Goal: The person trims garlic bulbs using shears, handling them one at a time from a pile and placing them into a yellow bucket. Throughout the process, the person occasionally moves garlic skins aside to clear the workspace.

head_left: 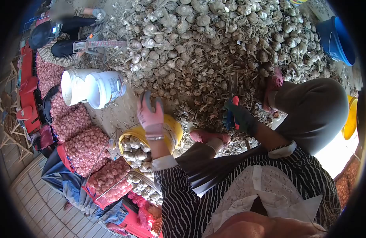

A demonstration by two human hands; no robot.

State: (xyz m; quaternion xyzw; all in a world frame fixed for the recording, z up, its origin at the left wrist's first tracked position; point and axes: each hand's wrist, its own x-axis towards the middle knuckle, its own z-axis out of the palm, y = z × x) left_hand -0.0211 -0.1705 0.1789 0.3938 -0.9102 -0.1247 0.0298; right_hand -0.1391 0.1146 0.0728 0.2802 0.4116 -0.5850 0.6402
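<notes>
My left hand, in a pink and grey glove, is over the rim of a yellow bucket. Its fingers are stretched out, thumb apart, and I see nothing in it. Garlic bulbs fill the mouth of this bucket, which looks tilted. My right hand, in a dark green glove, is closed around red-handled shears, whose dark blades point toward the garlic heap. Loose bulbs with dry stalks and husks make up the heap, spread on the ground before my feet.
Two white buckets stand left of the heap. Red net sacks of garlic line the left side. A co-worker sits at the upper left. A blue bucket and another yellow bucket are at the right.
</notes>
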